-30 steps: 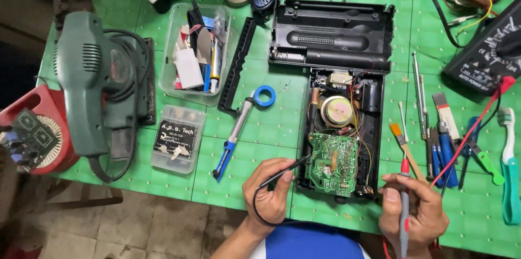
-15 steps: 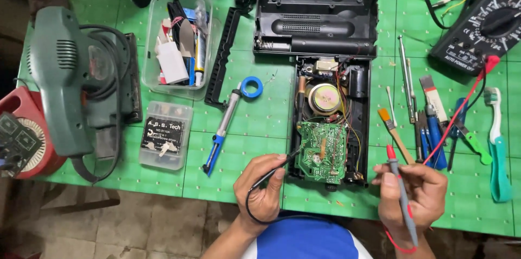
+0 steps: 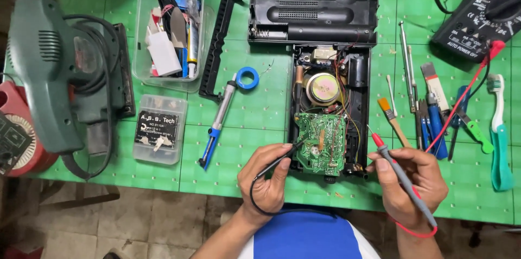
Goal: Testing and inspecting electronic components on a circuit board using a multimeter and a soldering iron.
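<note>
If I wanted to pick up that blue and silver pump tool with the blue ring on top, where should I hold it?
Probably around the silver barrel in the middle of the solder sucker. It lies flat and slanted on the green mat, with bare mat on both long sides. Come from above, fingers across the barrel. The ring end sits close to the black strip, so it's tighter there.

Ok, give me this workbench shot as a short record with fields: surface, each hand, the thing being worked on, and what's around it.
surface: green mat
left hand: holds black probe, tip on the green circuit board
right hand: holds red-tipped probe, tip clear of the board
opened device: black radio case, speaker exposed, back cover laid above
meter: multimeter, top right
left side: green sander, clear box of parts, desoldering pump
right side: brush, toothbrush
</note>
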